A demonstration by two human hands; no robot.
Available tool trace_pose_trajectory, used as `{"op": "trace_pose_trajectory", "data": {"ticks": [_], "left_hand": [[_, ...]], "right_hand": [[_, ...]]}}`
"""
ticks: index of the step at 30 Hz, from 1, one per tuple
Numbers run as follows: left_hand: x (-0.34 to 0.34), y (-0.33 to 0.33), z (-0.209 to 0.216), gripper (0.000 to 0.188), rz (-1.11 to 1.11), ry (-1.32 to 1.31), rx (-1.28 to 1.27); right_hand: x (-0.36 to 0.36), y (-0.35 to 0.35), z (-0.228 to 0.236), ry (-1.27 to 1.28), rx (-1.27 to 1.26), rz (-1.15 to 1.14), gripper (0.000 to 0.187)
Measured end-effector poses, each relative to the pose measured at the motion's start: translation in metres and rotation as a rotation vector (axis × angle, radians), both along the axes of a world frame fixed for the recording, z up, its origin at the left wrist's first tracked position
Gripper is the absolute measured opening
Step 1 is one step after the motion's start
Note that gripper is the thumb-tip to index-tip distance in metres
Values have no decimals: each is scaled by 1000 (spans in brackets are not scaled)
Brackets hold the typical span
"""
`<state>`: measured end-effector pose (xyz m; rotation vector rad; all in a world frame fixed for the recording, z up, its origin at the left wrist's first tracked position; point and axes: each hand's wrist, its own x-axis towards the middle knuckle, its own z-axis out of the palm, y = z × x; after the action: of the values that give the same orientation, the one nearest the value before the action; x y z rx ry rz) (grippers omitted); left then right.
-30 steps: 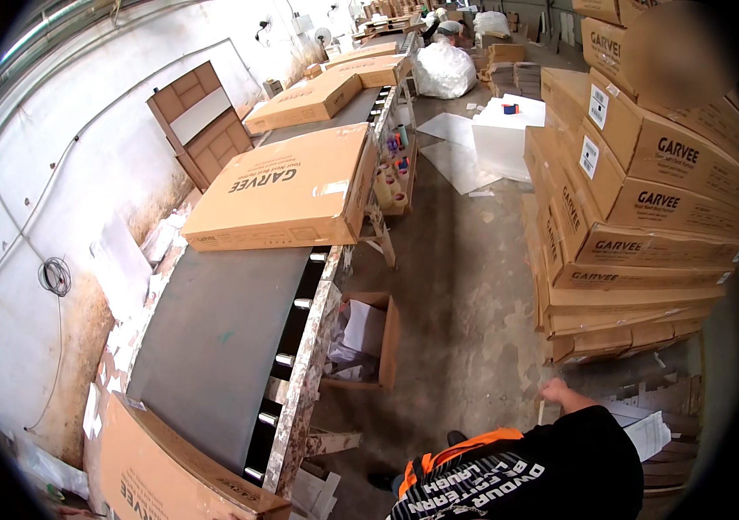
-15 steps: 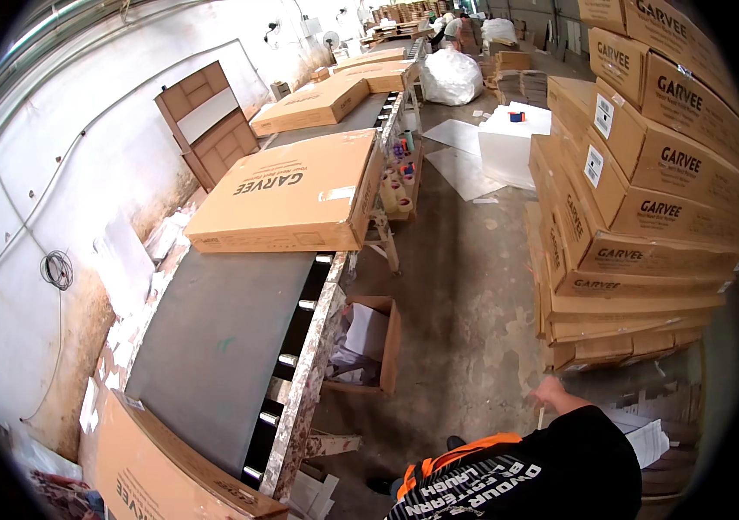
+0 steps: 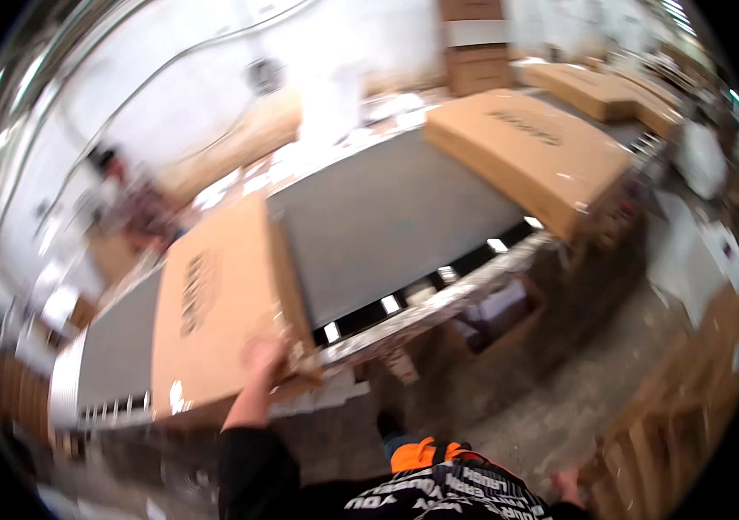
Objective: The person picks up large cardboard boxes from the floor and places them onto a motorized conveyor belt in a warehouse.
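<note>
A large flat brown carton (image 3: 218,303) lies across the conveyor, on the left side. My left hand (image 3: 265,357) is at its near right corner, apparently touching the top face; motion smears the fingers. Low at the right, my right hand (image 3: 567,482) hangs beside the stacked cartons (image 3: 647,459). Its fingers are blurred and partly cut off from sight by the sleeve, and nothing shows plainly in it. A second flat carton (image 3: 525,152) rests farther right along the grey conveyor belt (image 3: 395,221).
More cartons (image 3: 590,87) stand along the far end of the line. A person (image 3: 139,204) is beyond the conveyor at the left. Below the conveyor's frame sits an open box of scraps (image 3: 495,316). White sheets (image 3: 686,260) and a white bag (image 3: 701,156) are at the right.
My view has swung left toward the conveyor's near part. My left hand has come into view at the near carton. My right hand now shows lower, at the bottom edge.
</note>
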<state>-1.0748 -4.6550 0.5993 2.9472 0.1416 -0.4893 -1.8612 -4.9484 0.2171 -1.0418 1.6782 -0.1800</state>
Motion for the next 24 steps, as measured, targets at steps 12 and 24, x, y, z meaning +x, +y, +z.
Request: {"op": "trace_pose_trajectory", "data": {"ticks": [12, 24], "left_hand": [[-16, 13, -31, 87, -4, -338, 120], [38, 38, -70, 106, -176, -428, 257]], "right_hand": [[-34, 6, -8, 725, -559, 1428, 20], [16, 36, 44, 489, -114, 375, 23]]}}
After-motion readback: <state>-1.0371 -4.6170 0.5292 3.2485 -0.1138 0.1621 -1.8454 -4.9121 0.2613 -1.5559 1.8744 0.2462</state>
